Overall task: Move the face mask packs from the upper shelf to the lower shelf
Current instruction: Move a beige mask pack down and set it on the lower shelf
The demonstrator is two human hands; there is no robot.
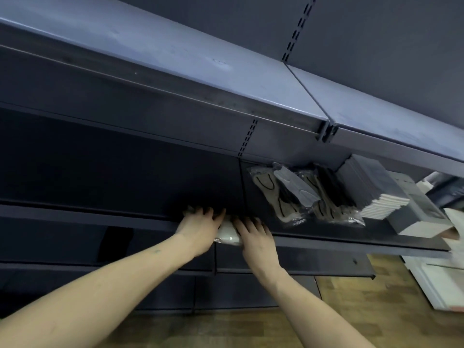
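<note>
Head view, tilted steeply upward: a dark metal shelving unit fills the frame, its pale upper shelf (226, 79) running diagonally overhead and bare along the visible stretch. Below it, the lower shelf (326, 234) carries the stock. Farthest right on that shelf sit stacked flat boxes (384, 197), their white edges showing; just beside them on the left, several clear face mask packs (283, 197) lean against the back panel, beige, grey and black masks visible through the wrap, long axes running up the panel.

At the shelf's front lip, left of those leaning packs and apart from them, lies one white pack (228, 234), its long axis running front to back, its near end overhanging the edge. Both hands bracket it. The left hand (200, 227) lies over its left side with fingers spread and lightly bent, reaching deeper into shadow; the right hand (256, 237) lies along its right side, fingers extended. Neither shows a closed grasp; fingertip contact is lost in the dark.

The pack looks to be in the act of being set down or squared up. Both hands are equally near. Nothing blocks a push inward; the leaning packs bound the space to the right. Wood-effect flooring (351, 310) shows beneath.
</note>
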